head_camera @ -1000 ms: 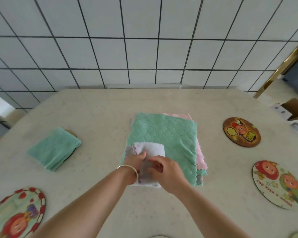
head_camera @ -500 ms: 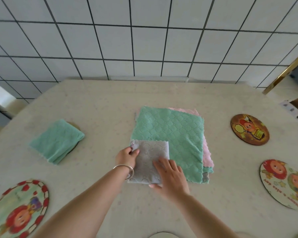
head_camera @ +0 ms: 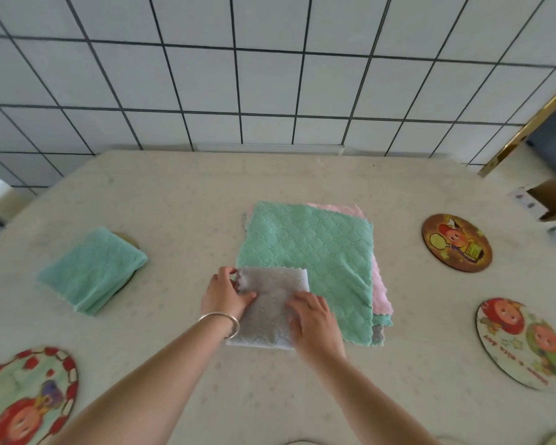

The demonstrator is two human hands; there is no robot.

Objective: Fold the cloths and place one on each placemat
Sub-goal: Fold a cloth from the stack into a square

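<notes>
A speckled beige tabletop (head_camera: 180,200) meets a white tiled wall (head_camera: 270,75) along its far edge; a cardboard box (head_camera: 549,200) sits beyond its far right corner.

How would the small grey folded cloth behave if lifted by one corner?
The grey cloth would probably flop and unfold: it looks thin and soft, with wavy edges. It likely weighs little. Both the left hand and right hand touch it.

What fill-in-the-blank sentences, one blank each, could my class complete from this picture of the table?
1. Both hands rest on a folded ___ cloth.
2. The top cloth of the stack is ___.
3. A folded green cloth already lies on a placemat at the far ___.

Missing words: grey; green; left
</notes>
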